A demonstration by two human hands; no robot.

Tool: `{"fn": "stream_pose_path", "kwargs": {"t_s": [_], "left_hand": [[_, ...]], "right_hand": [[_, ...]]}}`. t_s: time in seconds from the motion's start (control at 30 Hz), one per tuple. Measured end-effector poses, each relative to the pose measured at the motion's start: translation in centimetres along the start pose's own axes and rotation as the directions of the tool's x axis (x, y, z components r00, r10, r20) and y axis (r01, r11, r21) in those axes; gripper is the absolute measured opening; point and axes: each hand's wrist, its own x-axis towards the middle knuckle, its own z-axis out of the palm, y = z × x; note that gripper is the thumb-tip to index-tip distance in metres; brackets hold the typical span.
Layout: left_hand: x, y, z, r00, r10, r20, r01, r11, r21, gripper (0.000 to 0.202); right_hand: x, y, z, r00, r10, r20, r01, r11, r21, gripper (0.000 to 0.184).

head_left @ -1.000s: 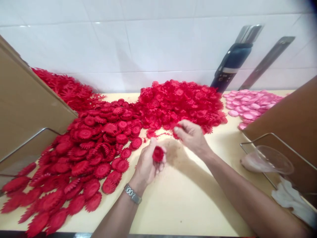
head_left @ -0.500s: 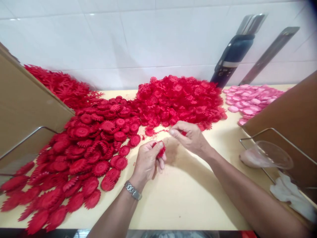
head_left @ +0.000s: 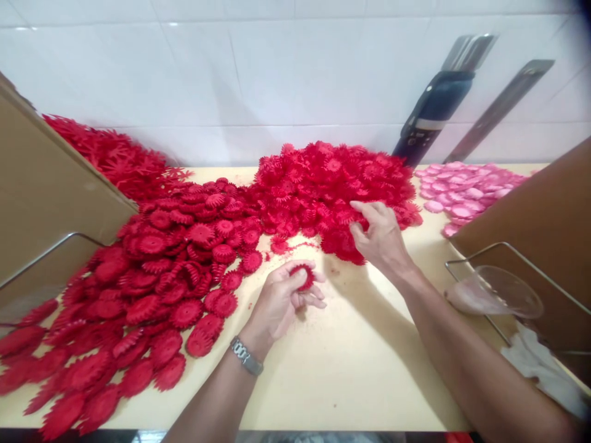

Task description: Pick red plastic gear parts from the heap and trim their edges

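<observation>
My left hand [head_left: 278, 296], a metal watch [head_left: 247, 355] on its wrist, pinches a small red scalloped disc [head_left: 303, 279] between thumb and fingers above the table. Over the front right of a heap of red flower-shaped pieces [head_left: 318, 184] is my right hand [head_left: 384, 241], its thumb and forefinger spread apart. No piece shows between those fingers, though the curled ones are partly hidden. Left of my left hand spreads a pile of dark red toothed discs [head_left: 152, 246], some stacked together.
Pink discs [head_left: 466, 187] lie at the back right. A dark blue flask [head_left: 434, 104] and a metal strip [head_left: 501, 111] rise against the tiled wall. Cardboard panels [head_left: 50, 166] flank the table. A clear plastic cup [head_left: 496, 292] and white tissue [head_left: 538, 363] are at right. Spiky red pieces [head_left: 115, 160] lie back left.
My right hand has moved right and away from me to the red heap, its fingers opening. Several red pieces now lie further forward beneath it. My left hand keeps its disc, fingers slightly more spread.
</observation>
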Motion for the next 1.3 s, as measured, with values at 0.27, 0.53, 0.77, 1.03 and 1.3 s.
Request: {"fn": "stream_pose_path", "kwargs": {"t_s": [0.27,0.53,0.77,1.03,1.3], "left_hand": [[0.1,-0.3,0.0,0.996,0.045,-0.073,-0.035,0.991,0.129,0.02],[0.3,-0.5,-0.3,0.992,0.028,-0.123,-0.01,0.989,0.145,0.03],[0.1,-0.4,-0.4,0.99,0.004,-0.138,0.027,0.975,0.221,0.042],[0.2,-0.9,-0.4,0.992,0.004,-0.124,0.027,0.969,0.247,0.046],[0.2,-0.4,0.1,0.999,0.048,-0.004,-0.047,0.986,0.157,0.026]], "right_hand": [[-0.9,-2.1,-0.3,0.992,-0.042,0.115,0.003,0.947,0.32,0.02],[-2.9,-5.2,0.4,0.67,-0.204,0.714,-0.439,0.667,0.602,0.019],[-2.8,-5.2,0.5,0.611,-0.295,0.734,-0.568,0.482,0.667,0.018],[-2.8,-5.5,0.1,0.836,-0.144,0.529,-0.241,0.77,0.591,0.01],[-2.9,-5.4,0.1,0.872,-0.088,0.482,-0.181,0.856,0.485,0.014]]}}
